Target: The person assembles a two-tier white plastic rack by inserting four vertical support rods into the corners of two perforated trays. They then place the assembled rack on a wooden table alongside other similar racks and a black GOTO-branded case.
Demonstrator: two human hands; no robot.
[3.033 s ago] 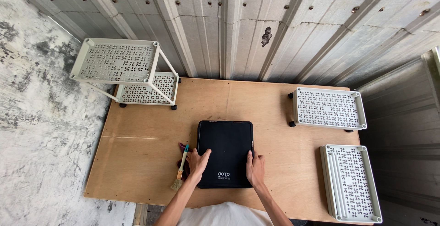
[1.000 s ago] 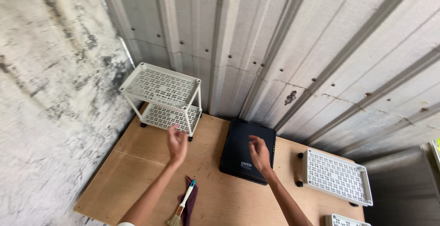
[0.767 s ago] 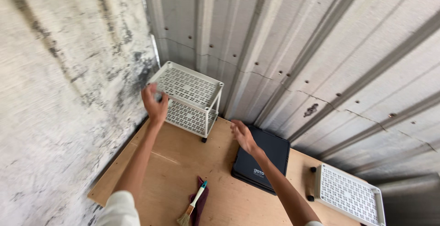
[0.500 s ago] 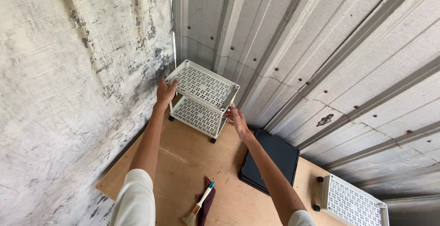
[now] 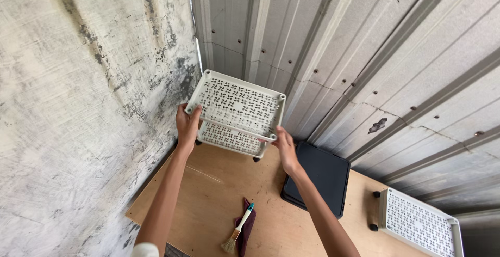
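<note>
At table's back-left corner | left hand (image 5: pixel 186 126), right hand (image 5: pixel 283 141): fingers closed on rack (image 5: pixel 237 112) edges

Black case (image 5: pixel 319 178), brush (image 5: pixel 237 230), cloth (image 5: pixel 247 228)

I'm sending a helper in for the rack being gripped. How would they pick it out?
Start at the far left corner of the wooden table, by the stained wall. The two-tier white rack stands there, left hand and right hand gripping it; the other white tray is single.
</note>
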